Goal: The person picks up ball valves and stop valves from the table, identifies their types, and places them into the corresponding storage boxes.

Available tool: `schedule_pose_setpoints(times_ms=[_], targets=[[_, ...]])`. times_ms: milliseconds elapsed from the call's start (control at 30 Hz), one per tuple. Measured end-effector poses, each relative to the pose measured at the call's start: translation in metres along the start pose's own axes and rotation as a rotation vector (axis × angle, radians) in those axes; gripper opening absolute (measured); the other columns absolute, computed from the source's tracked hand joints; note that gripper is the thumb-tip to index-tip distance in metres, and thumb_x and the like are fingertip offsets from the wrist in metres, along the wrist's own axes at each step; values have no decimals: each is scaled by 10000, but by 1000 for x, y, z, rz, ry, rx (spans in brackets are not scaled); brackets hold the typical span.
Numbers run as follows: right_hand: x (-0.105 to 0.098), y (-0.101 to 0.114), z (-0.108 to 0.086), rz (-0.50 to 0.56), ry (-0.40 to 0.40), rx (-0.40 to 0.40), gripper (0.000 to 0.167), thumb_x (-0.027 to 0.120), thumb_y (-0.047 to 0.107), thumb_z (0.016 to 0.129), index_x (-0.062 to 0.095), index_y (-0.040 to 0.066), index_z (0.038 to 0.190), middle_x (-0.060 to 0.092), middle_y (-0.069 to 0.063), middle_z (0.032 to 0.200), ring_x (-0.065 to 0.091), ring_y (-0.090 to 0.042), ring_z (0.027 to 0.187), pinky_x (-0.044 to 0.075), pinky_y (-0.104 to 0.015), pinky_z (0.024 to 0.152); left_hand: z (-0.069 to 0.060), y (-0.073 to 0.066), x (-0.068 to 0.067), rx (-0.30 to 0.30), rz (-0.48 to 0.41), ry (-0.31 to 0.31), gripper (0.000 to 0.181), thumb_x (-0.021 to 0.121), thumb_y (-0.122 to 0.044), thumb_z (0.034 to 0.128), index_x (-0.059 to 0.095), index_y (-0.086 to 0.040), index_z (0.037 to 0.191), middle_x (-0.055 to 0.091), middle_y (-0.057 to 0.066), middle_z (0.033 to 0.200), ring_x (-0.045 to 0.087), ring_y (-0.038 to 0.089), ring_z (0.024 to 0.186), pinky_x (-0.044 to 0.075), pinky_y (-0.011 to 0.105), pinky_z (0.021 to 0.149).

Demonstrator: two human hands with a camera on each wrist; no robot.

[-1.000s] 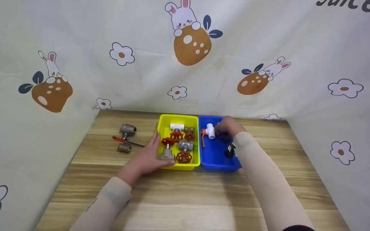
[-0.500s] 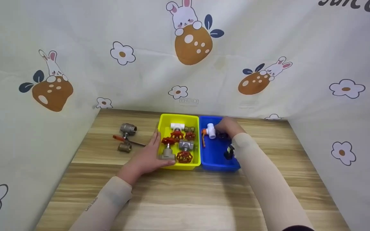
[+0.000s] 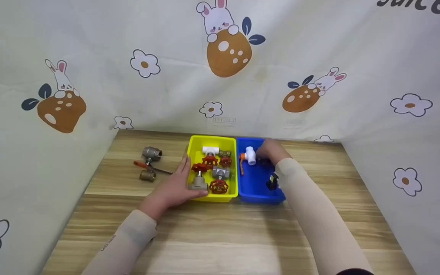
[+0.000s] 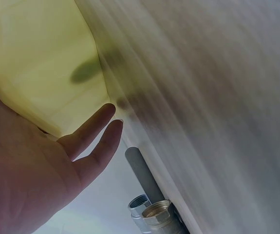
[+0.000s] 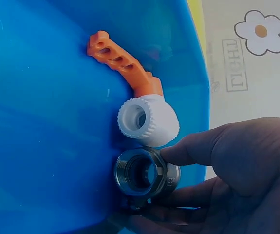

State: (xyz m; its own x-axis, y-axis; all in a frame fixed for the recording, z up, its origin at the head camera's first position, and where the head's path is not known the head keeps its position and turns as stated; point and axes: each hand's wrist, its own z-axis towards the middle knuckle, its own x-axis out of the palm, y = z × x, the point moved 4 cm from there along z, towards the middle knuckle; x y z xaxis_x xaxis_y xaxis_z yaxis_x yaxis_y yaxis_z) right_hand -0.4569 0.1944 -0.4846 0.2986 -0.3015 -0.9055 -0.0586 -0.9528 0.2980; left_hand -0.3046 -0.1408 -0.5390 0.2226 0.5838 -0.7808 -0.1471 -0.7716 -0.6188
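My left hand (image 3: 172, 189) rests against the left side of the yellow bin (image 3: 222, 198), thumb at its front rim. In the left wrist view two fingers (image 4: 101, 146) stretch out straight beside the bin. Inside the blue bin (image 3: 256, 185) my right hand (image 3: 275, 150) pinches a metal ball valve (image 5: 142, 173) between thumb and fingers; the valve's lower part is hidden. Touching or very near it lies a white ball valve (image 3: 249, 156) with an orange lever (image 5: 122, 63). A black part (image 3: 272, 181) sits near the blue bin's right side, partly covered by my sleeve.
Within the yellow bin lie several valves with red handwheels (image 3: 219, 187). Left of it on the wooden table (image 3: 204, 244) are a larger metal ball valve (image 3: 152, 154) and a smaller brass one (image 3: 148, 175). A printed curtain (image 3: 166, 99) rises behind the bins.
Almost nothing differs. My right forearm has shifted very slightly left, and both hands keep their places at the two bins.
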Motion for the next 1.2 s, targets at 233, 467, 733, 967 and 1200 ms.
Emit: schedule_pose_setpoints(times_ms=[233,467,733,967,1200], targets=[[-12,-3,-9,56,-22,5,131,718,139,907,673,17,890,581,-80,852,566,-252,772,500,-359,701,0,0,-1,-11,2,7,1431,814,-832,802,-18,-215,1789,-104,37,1849,396,499,1567,395,639,1235],[-24,-15,-13,118,-84,-39,268,757,259,956,641,31,879,588,-87,827,580,-247,721,489,-335,637,0,2,1,11,-2,6,1417,808,-814,827,-29,-190,1786,-114,61,1853,446,499,1536,434,624,1212],[-31,-36,-30,246,-146,-171,329,717,253,1056,744,-75,1071,666,-99,820,643,-220,718,558,-345,655,1,4,2,10,9,1,1426,804,-832,815,-42,-217,1783,-129,50,1851,469,517,1512,460,633,1186],[-29,-55,-58,288,-246,-263,345,685,270,1107,750,-49,1219,753,-209,1092,693,-320,927,621,-455,818,0,2,1,2,1,3,1448,824,-827,797,-55,-234,1783,-127,52,1852,470,518,1510,459,632,1187],[-19,-72,-87,295,-341,-321,327,687,248,1105,730,-46,1241,753,-200,1133,709,-342,976,627,-510,845,0,2,1,2,1,11,1442,818,-826,804,-64,-233,1779,-132,50,1849,422,513,1545,427,631,1213]])
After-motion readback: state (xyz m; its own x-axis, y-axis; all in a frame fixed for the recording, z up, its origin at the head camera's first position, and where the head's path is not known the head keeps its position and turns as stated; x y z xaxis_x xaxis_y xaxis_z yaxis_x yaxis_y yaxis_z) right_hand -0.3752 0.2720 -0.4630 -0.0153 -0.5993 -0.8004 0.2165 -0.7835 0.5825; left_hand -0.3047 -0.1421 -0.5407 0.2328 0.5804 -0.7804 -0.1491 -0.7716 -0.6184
